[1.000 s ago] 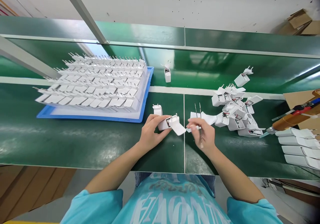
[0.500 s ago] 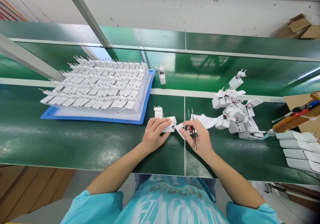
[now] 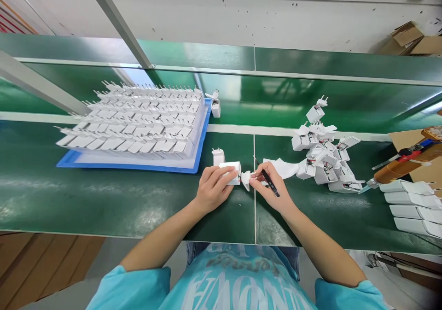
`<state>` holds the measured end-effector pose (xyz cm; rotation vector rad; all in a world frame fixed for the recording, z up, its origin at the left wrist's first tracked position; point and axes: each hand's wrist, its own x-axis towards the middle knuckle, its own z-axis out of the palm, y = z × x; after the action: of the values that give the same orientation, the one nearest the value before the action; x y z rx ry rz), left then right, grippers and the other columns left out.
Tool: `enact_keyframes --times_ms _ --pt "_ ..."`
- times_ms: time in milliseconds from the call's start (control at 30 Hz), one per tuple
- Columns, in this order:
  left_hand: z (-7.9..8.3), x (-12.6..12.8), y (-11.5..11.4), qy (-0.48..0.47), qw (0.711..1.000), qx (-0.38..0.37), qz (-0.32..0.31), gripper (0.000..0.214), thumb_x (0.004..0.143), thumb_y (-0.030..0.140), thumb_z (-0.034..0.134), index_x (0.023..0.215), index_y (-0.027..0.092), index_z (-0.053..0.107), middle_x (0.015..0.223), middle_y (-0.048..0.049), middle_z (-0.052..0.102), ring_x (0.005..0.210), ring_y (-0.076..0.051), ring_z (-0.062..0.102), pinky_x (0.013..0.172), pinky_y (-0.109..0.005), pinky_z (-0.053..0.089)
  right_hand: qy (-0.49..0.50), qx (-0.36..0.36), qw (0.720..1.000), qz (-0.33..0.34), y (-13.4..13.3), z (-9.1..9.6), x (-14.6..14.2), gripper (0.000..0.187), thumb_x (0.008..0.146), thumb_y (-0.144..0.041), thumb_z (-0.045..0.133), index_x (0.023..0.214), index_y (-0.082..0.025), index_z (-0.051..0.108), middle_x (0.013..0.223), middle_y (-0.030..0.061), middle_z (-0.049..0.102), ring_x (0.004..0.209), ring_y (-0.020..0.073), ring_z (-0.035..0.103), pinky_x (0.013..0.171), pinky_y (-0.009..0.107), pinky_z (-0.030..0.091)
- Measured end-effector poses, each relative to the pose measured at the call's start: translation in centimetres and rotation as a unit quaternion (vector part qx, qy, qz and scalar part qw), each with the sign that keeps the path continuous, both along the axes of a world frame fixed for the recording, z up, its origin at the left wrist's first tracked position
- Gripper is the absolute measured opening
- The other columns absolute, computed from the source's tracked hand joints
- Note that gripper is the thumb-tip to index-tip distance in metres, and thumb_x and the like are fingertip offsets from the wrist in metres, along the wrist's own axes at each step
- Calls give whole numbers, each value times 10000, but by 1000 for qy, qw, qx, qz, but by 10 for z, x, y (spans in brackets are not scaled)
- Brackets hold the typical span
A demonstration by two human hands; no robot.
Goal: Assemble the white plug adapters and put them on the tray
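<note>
My left hand (image 3: 213,190) is closed around a white charger housing (image 3: 234,171), its open end facing right. Just off that end, a small white plug cap (image 3: 245,179) is pinched in the fingertips of my right hand (image 3: 272,189). A bit of wire shows between cap and housing. Black tweezers (image 3: 270,183) also rest in my right hand, tilted across the fingers with the tip pointing up and left. Right behind the left hand stands another white charger (image 3: 218,156), prongs up. A white sheet (image 3: 283,167) lies beyond the right hand.
A blue tray (image 3: 138,167) at left carries rows of white chargers. One open charger (image 3: 216,107) stands beside it. Several open chargers (image 3: 326,165) are heaped at right. Farther right are an orange-brown glue syringe (image 3: 393,169) and stacked white housings (image 3: 410,208).
The tweezers have swung from steep to a slant across my right hand. The plug cap has turned in my fingers. My left hand keeps its hold on the housing.
</note>
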<state>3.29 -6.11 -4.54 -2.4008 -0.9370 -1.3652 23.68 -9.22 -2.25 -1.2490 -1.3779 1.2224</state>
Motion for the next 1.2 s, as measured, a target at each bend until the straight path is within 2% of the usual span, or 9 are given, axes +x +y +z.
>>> enact_keyframes --times_ms 100,233,400,533,633,1000,1200 --pt "2 1 0 -1 1000 14 2 379 771 25 649 1092 225 630 942 -56 738 816 -184 611 738 -305 505 32 -15 999 2 0 -4 -2 272 850 -420 654 929 -258 451 828 -29 615 701 134 609 701 294 509" --pt "1 2 -2 2 1000 8 -1 378 752 31 668 1069 234 633 931 -54 725 821 -188 601 737 -302 514 -6 -3 1000 -18 0 -6 -4 272 841 -416 664 897 -253 453 766 -40 611 649 127 606 652 275 503" --pt "-4 6 -3 -2 1000 -25 -19 366 777 89 681 1101 242 607 932 -46 715 789 -177 617 712 -293 523 -61 91 992 -60 -4 -4 -6 200 828 -304 648 927 -253 481 901 -2 671 773 143 682 737 287 541" --pt "-4 8 -4 0 999 -27 -23 336 794 81 652 1086 235 590 907 -42 709 751 -170 618 692 -294 527 -114 164 978 -60 -6 -3 -9 159 844 -268 630 927 -250 495 870 3 678 748 137 677 692 263 536" --pt "-3 9 -4 -3 999 -30 -31 328 792 86 659 1079 227 587 897 -46 709 750 -172 616 683 -293 527 -136 193 970 -53 -7 -3 -9 140 860 -254 615 931 -249 495 854 1 677 710 129 660 646 249 523" --pt "-6 10 -3 -9 999 -25 -31 280 805 110 685 1052 202 591 891 -59 716 746 -176 637 675 -296 554 -139 206 968 -22 -8 -3 -9 119 880 -271 605 943 -246 507 874 9 685 730 127 672 681 252 548" --pt "-7 10 -5 -37 996 -37 -66 332 840 200 680 1135 217 529 886 -57 718 743 -171 678 670 -284 572 -144 202 969 -19 -12 -3 -10 138 879 -328 618 970 -261 538 889 18 709 750 155 693 705 293 568"
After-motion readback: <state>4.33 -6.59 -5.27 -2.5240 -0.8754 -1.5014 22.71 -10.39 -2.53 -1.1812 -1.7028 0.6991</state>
